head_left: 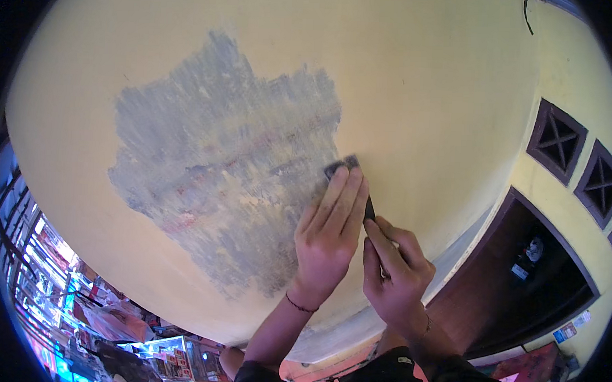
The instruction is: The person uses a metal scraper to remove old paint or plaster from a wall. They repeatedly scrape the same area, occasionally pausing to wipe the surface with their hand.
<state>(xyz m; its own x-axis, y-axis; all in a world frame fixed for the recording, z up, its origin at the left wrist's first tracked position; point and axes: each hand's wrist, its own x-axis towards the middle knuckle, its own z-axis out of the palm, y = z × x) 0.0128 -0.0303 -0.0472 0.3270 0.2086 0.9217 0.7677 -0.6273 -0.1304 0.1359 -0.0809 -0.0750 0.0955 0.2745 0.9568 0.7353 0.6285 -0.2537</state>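
A cream-painted wall (pixel 432 119) fills most of the view, with a rough grey patch (pixel 186 129) on it that has reddish marks and streaks. My left hand (pixel 333 223) lies with its fingers extended over a dark, flat sanding pad or sheet (pixel 341 166), pressing it to the wall at the patch's right edge. Just right of it and lower, my right hand (pixel 400 267) pinches a thin dark strip or handle (pixel 369 209). Whether this strip joins the pad is hidden behind my left hand.
A dark open doorway (pixel 517 287) stands at the right, below wooden vents (pixel 557 141). A lit glass display case (pixel 175 359) and a metal grille (pixel 21 250) are at the lower left. A reddish table (pixel 534 367) stands at the lower right.
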